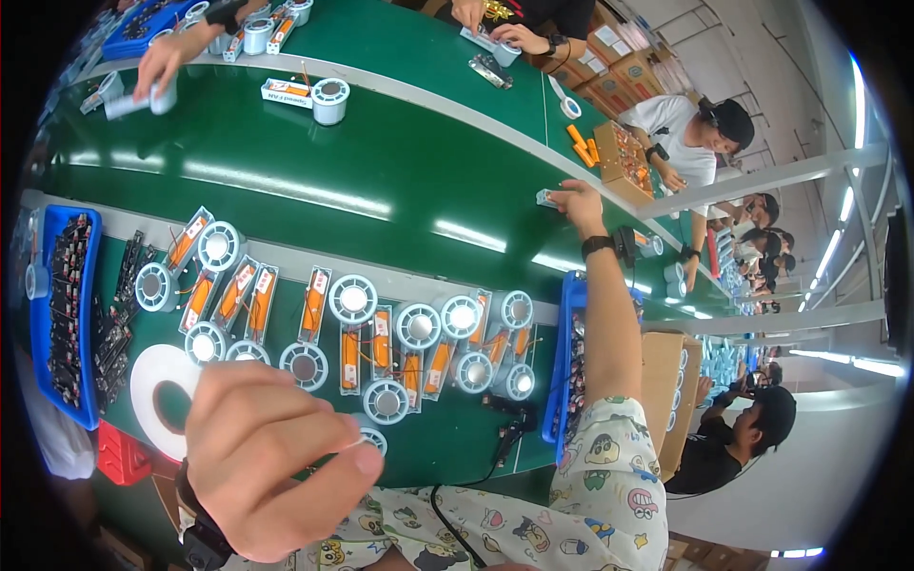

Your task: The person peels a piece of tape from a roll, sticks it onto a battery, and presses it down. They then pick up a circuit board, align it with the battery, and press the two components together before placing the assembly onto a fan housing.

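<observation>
My left hand (276,457) is close to the camera at the lower left, fingers curled and thumb pressed to the forefinger. A small pale edge shows at the fingertips; I cannot make out what it is. Reaching over the green conveyor belt, my right hand (578,205) grips the light blue housing of a handheld fan (546,198), mostly hidden by the fingers. Between my arms lie several open fan housings (419,326) with round grilles, orange batteries and thin wires. A white tape roll (157,404) is beside my left hand.
Blue trays of dark circuit boards stand at left (71,324) and by my right forearm (568,371). Another fan (328,100) lies on the belt's far side. Co-workers' hands (167,62) work across it. A cardboard box (666,390) stands at right, a red bin (124,455) at lower left.
</observation>
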Available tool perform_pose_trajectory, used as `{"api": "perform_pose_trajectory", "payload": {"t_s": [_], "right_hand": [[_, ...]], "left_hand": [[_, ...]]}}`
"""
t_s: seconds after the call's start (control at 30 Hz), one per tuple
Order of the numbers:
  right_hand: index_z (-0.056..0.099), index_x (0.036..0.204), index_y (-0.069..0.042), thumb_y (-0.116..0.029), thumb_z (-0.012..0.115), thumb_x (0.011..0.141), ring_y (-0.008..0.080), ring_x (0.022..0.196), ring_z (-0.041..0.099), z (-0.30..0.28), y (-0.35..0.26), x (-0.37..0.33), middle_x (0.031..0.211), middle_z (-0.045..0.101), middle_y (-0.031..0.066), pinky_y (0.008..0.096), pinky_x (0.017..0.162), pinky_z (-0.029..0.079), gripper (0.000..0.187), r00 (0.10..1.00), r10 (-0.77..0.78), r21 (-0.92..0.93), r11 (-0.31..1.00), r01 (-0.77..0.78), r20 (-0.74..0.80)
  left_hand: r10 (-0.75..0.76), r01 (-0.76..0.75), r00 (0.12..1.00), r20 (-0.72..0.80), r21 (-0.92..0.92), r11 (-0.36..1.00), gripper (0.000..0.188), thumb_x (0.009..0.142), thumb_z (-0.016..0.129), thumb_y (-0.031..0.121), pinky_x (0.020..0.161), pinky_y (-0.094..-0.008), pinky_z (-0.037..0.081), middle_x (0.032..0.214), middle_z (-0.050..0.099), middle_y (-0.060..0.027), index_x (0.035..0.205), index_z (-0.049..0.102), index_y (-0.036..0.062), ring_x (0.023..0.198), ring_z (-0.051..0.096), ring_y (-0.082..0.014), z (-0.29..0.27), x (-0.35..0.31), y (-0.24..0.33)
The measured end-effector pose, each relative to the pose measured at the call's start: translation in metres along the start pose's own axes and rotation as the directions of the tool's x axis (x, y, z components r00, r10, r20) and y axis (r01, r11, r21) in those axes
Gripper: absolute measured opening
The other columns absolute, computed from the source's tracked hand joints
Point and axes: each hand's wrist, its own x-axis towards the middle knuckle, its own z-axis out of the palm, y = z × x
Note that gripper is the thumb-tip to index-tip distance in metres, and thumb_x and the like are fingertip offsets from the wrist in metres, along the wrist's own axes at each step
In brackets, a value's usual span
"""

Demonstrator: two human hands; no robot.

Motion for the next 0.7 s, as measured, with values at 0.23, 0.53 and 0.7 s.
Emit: {"api": "perform_pose_trajectory", "payload": {"t_s": [0.23, 0.53, 0.7], "right_hand": [[0.070, 0.099, 0.002, -0.020, 0.086, 0.078, 0.0134, 0.062, 0.064, 0.011, -0.019, 0.028, 0.080, 0.071, 0.0047, 0.0307, 0.050, 0.049, 0.034, 0.998, -0.027, -0.430, 0.902, 0.047, 0.053], [0.074, 0.089, -0.002, -0.030, 0.078, 0.082, 0.0311, 0.077, 0.070, 0.004, 0.012, 0.071, 0.086, 0.072, 0.0164, 0.0406, 0.070, 0.057, 0.029, 0.981, -0.180, -0.768, 0.618, 0.168, 0.070], [0.071, 0.107, 0.001, -0.014, 0.070, 0.088, 0.0288, 0.091, 0.073, 0.039, -0.109, -0.048, 0.100, 0.074, 0.0169, 0.0382, 0.081, 0.058, 0.024, 0.905, -0.415, -0.552, 0.735, 0.394, 0.093]], "left_hand": [[-0.009, 0.011, 0.999, 0.042, -0.047, 0.999, 0.044, 0.068, 0.072, 0.003, 0.068, -0.0456, 0.048, 0.090, 0.068, -0.0080, 0.111, 0.061, 0.0095, 0.074, 0.063, -0.0259, 0.007, 0.006, 0.015], [0.010, -0.039, 0.984, -0.177, -0.164, 0.986, 0.049, 0.070, 0.072, -0.003, 0.074, -0.0423, 0.048, 0.097, 0.071, -0.0123, 0.118, 0.062, 0.0040, 0.077, 0.064, -0.0249, -0.021, 0.009, -0.002], [-0.099, 0.043, 0.983, -0.151, -0.339, 0.940, 0.051, 0.076, 0.066, -0.012, 0.080, -0.0387, 0.050, 0.109, 0.073, -0.0164, 0.126, 0.061, -0.0023, 0.083, 0.068, -0.0260, -0.006, 0.013, -0.037]]}}
